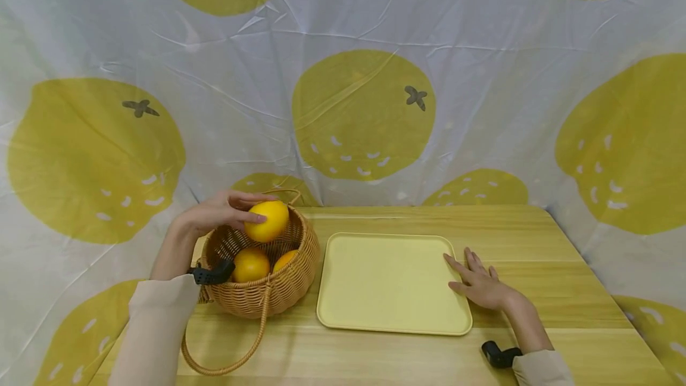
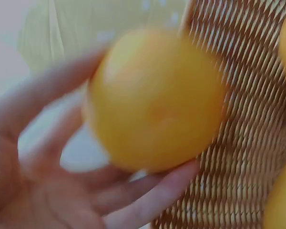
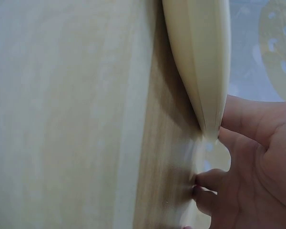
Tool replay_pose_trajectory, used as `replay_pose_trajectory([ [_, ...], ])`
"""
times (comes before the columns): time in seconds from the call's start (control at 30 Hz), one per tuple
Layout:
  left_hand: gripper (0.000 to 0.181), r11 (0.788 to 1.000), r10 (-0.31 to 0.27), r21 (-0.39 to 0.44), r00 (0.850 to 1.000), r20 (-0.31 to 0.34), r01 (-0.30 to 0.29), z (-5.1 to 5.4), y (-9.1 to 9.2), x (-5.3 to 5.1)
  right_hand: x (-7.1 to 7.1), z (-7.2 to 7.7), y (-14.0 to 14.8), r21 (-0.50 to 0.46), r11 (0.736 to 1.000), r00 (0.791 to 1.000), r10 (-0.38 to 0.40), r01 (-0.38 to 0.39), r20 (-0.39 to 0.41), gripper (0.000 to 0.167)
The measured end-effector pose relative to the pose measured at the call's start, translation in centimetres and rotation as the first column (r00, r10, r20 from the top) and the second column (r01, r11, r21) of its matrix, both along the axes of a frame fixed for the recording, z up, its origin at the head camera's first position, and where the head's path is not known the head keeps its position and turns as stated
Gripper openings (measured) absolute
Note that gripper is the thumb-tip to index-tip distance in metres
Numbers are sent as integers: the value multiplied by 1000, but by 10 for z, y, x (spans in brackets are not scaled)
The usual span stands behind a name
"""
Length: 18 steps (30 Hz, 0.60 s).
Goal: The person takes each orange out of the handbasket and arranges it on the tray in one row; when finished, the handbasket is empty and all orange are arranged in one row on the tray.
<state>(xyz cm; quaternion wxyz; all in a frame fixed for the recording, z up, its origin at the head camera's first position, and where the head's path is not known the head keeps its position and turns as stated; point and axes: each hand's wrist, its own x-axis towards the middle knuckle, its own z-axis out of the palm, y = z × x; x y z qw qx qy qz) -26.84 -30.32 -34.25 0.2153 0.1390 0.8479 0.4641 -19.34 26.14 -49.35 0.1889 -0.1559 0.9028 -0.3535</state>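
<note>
My left hand [image 1: 221, 212] grips a yellow-orange orange [image 1: 270, 223] between thumb and fingers, above the open top of a wicker basket [image 1: 292, 292]. In the left wrist view the held orange [image 2: 155, 100] is blurred, with the fingers spread round its side and underside. Two more oranges show inside the basket, one orange [image 1: 250, 265] at the near left and another orange [image 1: 286, 260] partly behind the rim. My right hand [image 1: 485, 288] lies at the right edge of a pale yellow tray [image 1: 393, 285], fingers extended; in the right wrist view its thumb side touches the tray rim [image 3: 210, 95].
The tray lies flat on a light wooden table [image 1: 514, 231], to the right of the basket. One basket handle [image 1: 227, 369] hangs down to the front; the other stands at the back. A lemon-print cloth [image 1: 482, 106] hangs behind the table.
</note>
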Motion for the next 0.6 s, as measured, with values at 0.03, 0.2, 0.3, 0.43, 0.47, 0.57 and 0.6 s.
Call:
replay_pose_trajectory([
  [0.03, 63, 999, 35, 31, 999, 8, -35, 1, 2, 4, 0, 0, 0, 1, 1000, 1000, -1, 1, 0, 72],
  [0.2, 65, 979, 118, 168, 993, -7, -115, 2, 15, 20, 1, 1, 1, 1, 1000, 1000, -2, 2, 2, 71],
  [0.3, 63, 974, 148, 183, 987, -59, -135, 2, 27, 30, 1, 1, 1, 2, 1000, 1000, -1, 1, 3, 71],
  [0.43, 61, 965, 191, 203, 975, -115, -165, 2, 48, 40, 1, 3, 1, 1, 1000, 1000, -5, 5, 2, 71],
  [0.47, 60, 962, 202, 211, 972, -122, -174, 2, 53, 42, 1, 3, 1, -2, 1000, 1000, -4, 4, 3, 71],
  [0.57, 59, 952, 230, 235, 965, -129, -195, 3, 69, 49, 0, 2, 1, -6, 1000, 1000, 3, -3, 8, 70],
  [0.6, 59, 949, 239, 240, 962, -130, -203, 3, 74, 52, 0, 2, 0, -5, 1000, 1000, 5, -5, 9, 70],
])
